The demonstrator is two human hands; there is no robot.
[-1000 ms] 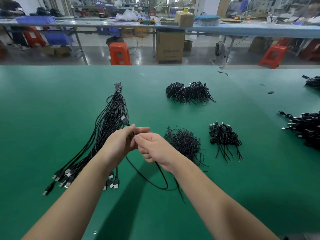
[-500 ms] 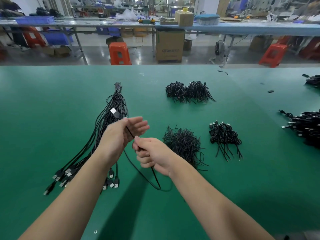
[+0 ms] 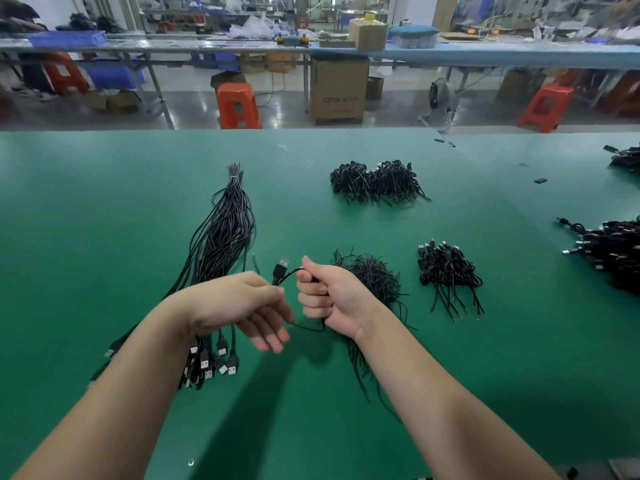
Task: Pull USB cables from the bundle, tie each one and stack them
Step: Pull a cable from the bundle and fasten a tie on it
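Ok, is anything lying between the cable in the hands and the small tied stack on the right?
Yes: the loose pile of ties lies just behind the right hand, between the cable and the tied stack.

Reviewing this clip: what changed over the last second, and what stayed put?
The right hand closed into a fist around the cable, gathering in most of the long loop that hung below. The USB plug swung from above the left hand to between the hands; the left hand's fingers now point down. The bundle and the piles on the table stayed put.
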